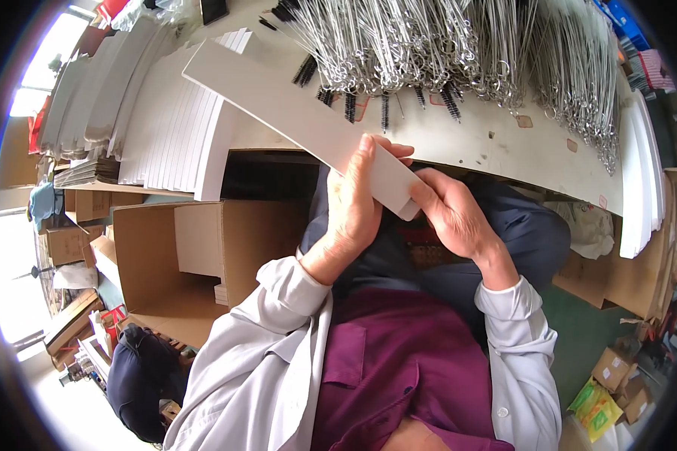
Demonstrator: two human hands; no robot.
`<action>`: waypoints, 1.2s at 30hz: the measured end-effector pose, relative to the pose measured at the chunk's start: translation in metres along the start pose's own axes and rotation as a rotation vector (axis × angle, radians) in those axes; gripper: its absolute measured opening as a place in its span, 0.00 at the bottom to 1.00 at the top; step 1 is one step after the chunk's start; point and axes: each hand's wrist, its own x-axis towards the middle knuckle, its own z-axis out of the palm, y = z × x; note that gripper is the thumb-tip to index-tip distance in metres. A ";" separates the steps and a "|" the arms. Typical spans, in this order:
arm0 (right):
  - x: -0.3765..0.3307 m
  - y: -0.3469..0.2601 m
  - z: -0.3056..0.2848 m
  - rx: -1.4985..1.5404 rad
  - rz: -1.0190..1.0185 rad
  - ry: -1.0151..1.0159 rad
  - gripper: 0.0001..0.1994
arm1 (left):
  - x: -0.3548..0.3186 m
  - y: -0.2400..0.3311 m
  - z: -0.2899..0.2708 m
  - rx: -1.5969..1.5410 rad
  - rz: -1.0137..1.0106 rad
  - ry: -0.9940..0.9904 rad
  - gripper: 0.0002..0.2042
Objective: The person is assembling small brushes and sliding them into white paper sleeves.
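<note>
A long, narrow white cardboard box [278, 101] slants across the front edge of the table, its near end over my lap. My left hand [357, 192] is closed round it close to that end, the thumb lying on top. My right hand [455, 210] pinches the near end, with thumb and fingers at a small end flap. The contents of the box, if any, are hidden. Beyond it lies a big heap of thin wire-handled brushes [421, 45] with looped ends, some black bristle heads [385, 113] poking out toward me.
Rows of similar white boxes [173, 120] stand at the table's left, with more white pieces [639, 173] at its right edge. An open brown carton [150, 263] sits below on the left, flat white boxes inside. A dark bag-like bundle [143, 383] is at lower left.
</note>
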 end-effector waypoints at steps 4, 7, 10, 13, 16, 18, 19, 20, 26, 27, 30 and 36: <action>0.008 -0.001 0.006 0.037 0.052 -0.065 0.21 | -0.007 -0.016 -0.004 0.140 0.011 -0.051 0.24; 0.002 -0.011 -0.012 -0.102 0.053 -0.051 0.20 | -0.026 0.002 -0.004 0.166 -0.091 -0.030 0.23; -0.008 -0.004 -0.042 -0.199 0.034 -0.051 0.21 | -0.041 0.036 -0.008 0.824 -0.309 -0.395 0.15; -0.018 -0.014 -0.060 -0.314 0.072 -0.080 0.23 | -0.063 0.047 -0.007 1.158 0.016 -0.492 0.17; -0.020 -0.022 -0.064 -0.415 0.121 -0.217 0.20 | -0.053 0.064 0.020 1.568 0.693 -0.618 0.28; -0.022 -0.019 -0.059 -0.423 0.101 -0.243 0.19 | -0.042 0.053 0.026 1.727 0.635 -0.648 0.37; -0.021 -0.020 -0.056 -0.430 0.070 -0.279 0.19 | -0.034 0.040 0.019 1.765 0.642 -0.660 0.39; -0.021 -0.024 -0.052 -0.358 0.161 -0.317 0.16 | -0.029 0.033 0.015 1.766 0.519 -0.720 0.35; -0.025 -0.016 -0.047 -0.541 0.004 -0.209 0.16 | -0.031 0.010 0.001 1.699 0.458 -0.679 0.22; -0.028 -0.014 -0.051 -0.535 -0.131 -0.124 0.17 | -0.033 0.010 -0.003 1.675 0.460 -0.617 0.21; -0.034 -0.023 -0.074 -0.719 -0.268 0.151 0.23 | -0.034 0.014 -0.017 1.673 0.415 -0.555 0.20; -0.044 0.014 -0.076 -0.688 -0.099 0.367 0.23 | -0.036 0.007 -0.022 1.673 0.313 -0.490 0.21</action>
